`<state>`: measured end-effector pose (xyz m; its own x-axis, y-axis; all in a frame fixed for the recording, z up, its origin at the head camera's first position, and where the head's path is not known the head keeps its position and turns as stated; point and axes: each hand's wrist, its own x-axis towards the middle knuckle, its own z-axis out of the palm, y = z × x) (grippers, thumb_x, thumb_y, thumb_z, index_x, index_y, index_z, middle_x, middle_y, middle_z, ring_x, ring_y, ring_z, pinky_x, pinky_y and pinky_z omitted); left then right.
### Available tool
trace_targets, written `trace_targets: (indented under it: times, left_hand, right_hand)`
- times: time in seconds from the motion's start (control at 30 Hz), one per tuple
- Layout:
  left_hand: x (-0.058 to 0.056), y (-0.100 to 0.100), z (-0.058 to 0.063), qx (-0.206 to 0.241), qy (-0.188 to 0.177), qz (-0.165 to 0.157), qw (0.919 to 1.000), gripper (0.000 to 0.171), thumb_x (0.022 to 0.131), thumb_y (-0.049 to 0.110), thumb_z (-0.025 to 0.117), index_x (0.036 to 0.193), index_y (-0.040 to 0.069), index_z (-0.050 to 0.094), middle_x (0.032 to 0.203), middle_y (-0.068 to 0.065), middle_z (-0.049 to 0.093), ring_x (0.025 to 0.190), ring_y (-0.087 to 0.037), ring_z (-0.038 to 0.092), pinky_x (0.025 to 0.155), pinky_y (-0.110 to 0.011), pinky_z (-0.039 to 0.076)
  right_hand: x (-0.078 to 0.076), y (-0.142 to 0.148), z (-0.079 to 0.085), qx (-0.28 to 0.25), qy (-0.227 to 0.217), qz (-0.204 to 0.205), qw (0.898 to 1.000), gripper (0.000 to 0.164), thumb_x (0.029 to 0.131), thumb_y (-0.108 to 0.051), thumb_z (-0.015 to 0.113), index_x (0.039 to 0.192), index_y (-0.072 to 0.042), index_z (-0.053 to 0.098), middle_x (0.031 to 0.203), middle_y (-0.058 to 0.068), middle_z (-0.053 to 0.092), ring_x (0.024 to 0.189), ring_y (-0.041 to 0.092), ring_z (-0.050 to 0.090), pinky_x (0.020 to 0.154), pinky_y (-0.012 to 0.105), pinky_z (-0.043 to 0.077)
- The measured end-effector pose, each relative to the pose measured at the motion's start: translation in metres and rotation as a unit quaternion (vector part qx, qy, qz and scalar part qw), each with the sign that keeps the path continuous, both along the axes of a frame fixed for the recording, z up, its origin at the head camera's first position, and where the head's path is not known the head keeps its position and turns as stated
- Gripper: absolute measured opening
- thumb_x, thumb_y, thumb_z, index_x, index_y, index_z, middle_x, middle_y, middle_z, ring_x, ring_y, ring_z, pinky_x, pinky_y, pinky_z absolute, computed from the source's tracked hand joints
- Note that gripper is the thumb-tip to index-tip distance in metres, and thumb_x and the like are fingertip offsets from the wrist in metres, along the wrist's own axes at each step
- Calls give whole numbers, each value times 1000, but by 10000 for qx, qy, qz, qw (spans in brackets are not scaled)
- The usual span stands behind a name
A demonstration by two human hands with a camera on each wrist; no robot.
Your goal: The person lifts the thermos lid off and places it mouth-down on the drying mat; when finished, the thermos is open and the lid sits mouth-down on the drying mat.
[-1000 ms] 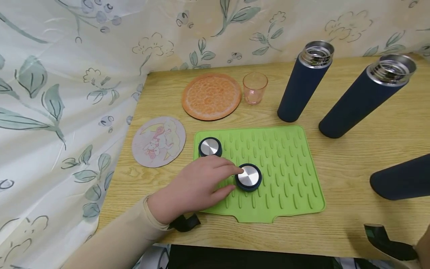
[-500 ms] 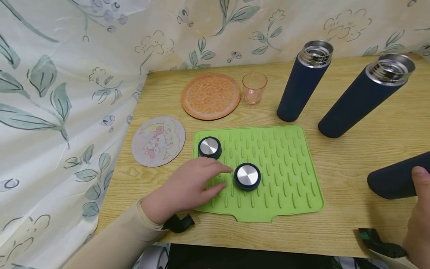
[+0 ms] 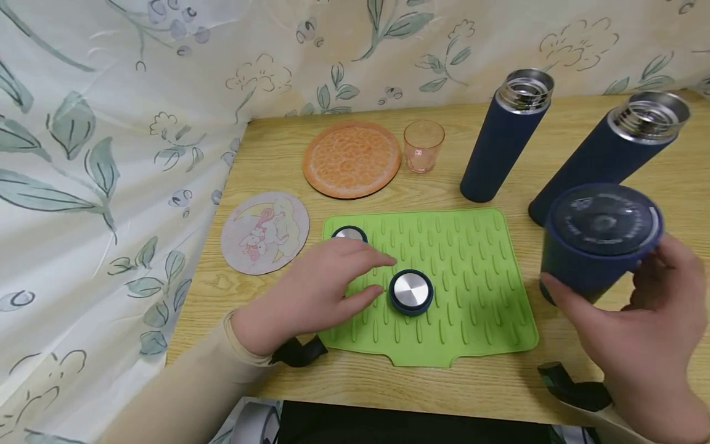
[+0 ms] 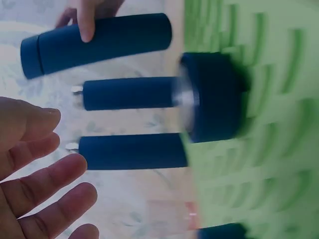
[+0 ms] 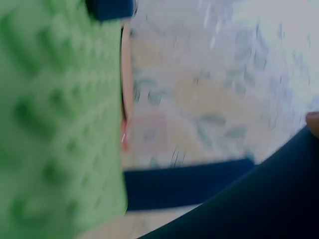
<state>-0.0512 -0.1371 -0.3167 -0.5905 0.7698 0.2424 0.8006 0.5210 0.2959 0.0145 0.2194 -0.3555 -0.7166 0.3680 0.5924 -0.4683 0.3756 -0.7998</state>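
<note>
My right hand (image 3: pixel 654 336) holds a navy vacuum flask (image 3: pixel 574 265) above the table, right of the green mat (image 3: pixel 471 271). The flask's raised end shows a dark disc with a ring of print; whether lid or base, I cannot tell. A seam near that end shows on the flask (image 4: pixel 112 44) in the left wrist view. My left hand (image 3: pixel 322 287) hovers over the mat's left side, fingers loosely extended, apart from a navy lid with a steel top (image 3: pixel 412 291). A second such lid (image 3: pixel 349 232) is partly hidden behind that hand.
Two uncapped navy flasks (image 3: pixel 505 142) (image 3: pixel 601 148) stand at the back right. A pink glass (image 3: pixel 424 148) and an orange round mat (image 3: pixel 352 159) lie behind the green mat. A round printed coaster (image 3: pixel 265 232) is at left. Patterned cloth (image 3: pixel 183 80) borders the table.
My right hand has come in from the right, taken hold of the third flask, lifted it and brought it leftward. My left hand drew back from the nearer lid's top and now hovers beside it.
</note>
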Motion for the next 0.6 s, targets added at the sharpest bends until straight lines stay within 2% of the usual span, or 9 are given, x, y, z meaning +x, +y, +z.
trace_targets:
  times: [0.07,0.13,0.2,0.3,0.37,0.43,0.5,0.53,0.6]
  left_hand:
    - [-2,3,11,148,240,-114,9995,38,99,22,83,134,10,75,119,-1,80,112,-20,75,99,-40,61]
    - [-4,6,23,313,450,-227,9982,41,99,21,82,137,9,74,121,-2,79,112,-20,75,98,-39,62]
    - [-6,9,34,505,522,-323,9968,44,99,20,82,140,8,71,127,-5,78,116,-20,74,100,-38,61]
    - [-7,13,49,798,409,-490,9948,52,100,21,81,148,7,66,141,-9,71,129,-22,69,110,-39,57]
    - [-7,17,56,891,235,-573,9941,59,100,24,82,153,8,62,152,-10,65,140,-23,63,118,-40,52]
    - [-6,20,60,905,111,-710,9933,64,100,27,82,157,9,59,160,-11,59,147,-24,58,123,-41,47]
    - [-5,23,61,836,11,-844,9929,66,100,29,83,159,11,58,166,-11,55,151,-24,55,125,-40,45]
    - [-4,24,60,804,-30,-903,9927,66,100,29,84,159,12,58,167,-11,53,151,-24,54,126,-40,44]
    - [-3,25,58,796,-75,-1007,9917,63,100,28,84,156,13,61,167,-11,53,151,-24,55,126,-39,44]
  right_hand:
    - [-3,-9,4,567,188,264,9979,93,83,-44,98,138,18,56,141,-5,71,125,9,66,106,19,45]
    - [-6,-19,8,1180,116,319,9924,105,84,-70,87,136,17,59,139,-18,69,123,-1,64,105,16,44]
    - [-9,-26,13,1664,-24,402,9852,104,87,-78,78,137,12,64,137,-20,68,123,-8,61,106,14,43]
    - [-11,-33,18,2254,-298,657,9716,98,91,-81,69,140,3,68,132,-2,75,124,-6,59,108,12,39]
    - [-13,-36,20,2569,-393,881,9616,86,88,-66,86,143,-2,69,131,15,75,123,7,63,109,11,36]
    - [-15,-38,21,2821,-349,1091,9525,81,78,-41,100,143,-4,69,128,24,75,120,24,65,111,12,33]
    - [-17,-40,21,2987,-198,1273,9456,88,61,-15,102,143,-5,70,128,23,75,115,40,65,113,12,32]
    - [-17,-41,22,3051,-126,1359,9425,95,53,-5,99,143,-5,70,129,23,75,116,42,65,114,12,32]
    - [-19,-44,21,3144,66,1464,9379,97,50,-2,99,142,-4,70,128,23,75,115,44,66,116,13,31]
